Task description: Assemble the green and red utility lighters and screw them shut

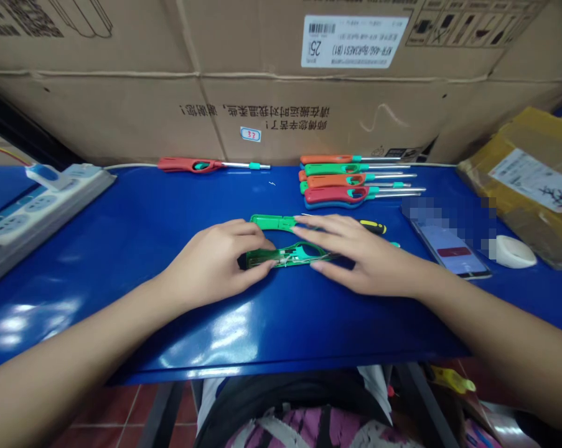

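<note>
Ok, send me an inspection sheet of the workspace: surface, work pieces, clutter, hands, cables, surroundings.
Surface: glossy blue tabletop.
Work pieces: opened green plastic lighter shell with inner parts exposed; separate green plastic half-shell beyond it.
Clutter: red plastic lighter at the back; pile of multicoloured lighters to its right; yellow-and-black handle, partly hidden; dark phone beside a white rounded object.
Left hand: thumb and fingers around the opened shell's left end.
Right hand: fingers spread over the pieces; contact unclear.
Cables: white cable along the back edge; red and yellow wires by the white power strip.
Surroundings: printed brown cardboard behind; yellow taped parcel at right; red tiled floor below.
</note>
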Motion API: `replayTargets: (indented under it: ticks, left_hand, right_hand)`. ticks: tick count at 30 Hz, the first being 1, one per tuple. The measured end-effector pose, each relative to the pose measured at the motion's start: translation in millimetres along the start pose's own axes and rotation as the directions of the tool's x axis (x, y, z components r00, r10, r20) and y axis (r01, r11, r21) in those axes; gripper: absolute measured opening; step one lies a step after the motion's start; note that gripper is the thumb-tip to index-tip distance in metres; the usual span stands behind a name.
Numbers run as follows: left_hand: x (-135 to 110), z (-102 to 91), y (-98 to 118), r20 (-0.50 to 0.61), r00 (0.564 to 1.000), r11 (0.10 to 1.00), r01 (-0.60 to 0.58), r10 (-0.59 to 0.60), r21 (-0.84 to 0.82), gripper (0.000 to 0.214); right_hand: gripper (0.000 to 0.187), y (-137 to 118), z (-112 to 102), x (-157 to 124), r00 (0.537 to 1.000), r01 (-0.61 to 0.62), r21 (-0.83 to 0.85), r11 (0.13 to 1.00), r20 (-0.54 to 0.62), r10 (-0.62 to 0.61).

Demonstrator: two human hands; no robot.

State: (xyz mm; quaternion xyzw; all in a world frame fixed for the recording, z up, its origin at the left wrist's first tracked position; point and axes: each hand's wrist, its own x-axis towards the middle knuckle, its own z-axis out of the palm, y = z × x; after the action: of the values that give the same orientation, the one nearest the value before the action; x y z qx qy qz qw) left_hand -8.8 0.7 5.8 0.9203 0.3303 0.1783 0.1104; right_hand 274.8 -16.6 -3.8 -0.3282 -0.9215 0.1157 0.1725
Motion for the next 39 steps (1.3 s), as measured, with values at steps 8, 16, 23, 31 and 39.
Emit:
replayTargets:
  ticks: [8,16,23,31,39]
  left_hand:
    - [-1,-0.8,0,0.055,0.974,0.971,-0.225,0.221,0.083,0.029]
    - [0,3.2,-6,0.119,0.936,0.923,-0.347,0.331,0.168,0.035]
    - [1,5.1,-10,0.127,0.926,0.906,-0.375,0.356,0.195,0.037]
    - [1,11.4,-14,0.096,0.918,0.913,-0.395,0.386,0.104,0.036]
    - [1,16.2,-12,0.0,0.946,0.946,-0.325,0.325,0.012,0.035]
  right_hand:
    - [0.014,11,-28,-2,0.967,-0.229,-0.053,0.972,0.106,0.233]
    - [0.014,20,-20,0,0.946,-0.286,0.07,0.956,0.182,0.27]
    - [0.015,21,-12,2,0.935,-0.349,0.15,0.925,0.113,0.335]
    - [0.025,30,1,3,0.964,-0.215,0.054,0.975,-0.147,0.221]
    - [0.004,26,2,3,0.962,-0.262,0.011,0.965,-0.074,0.262]
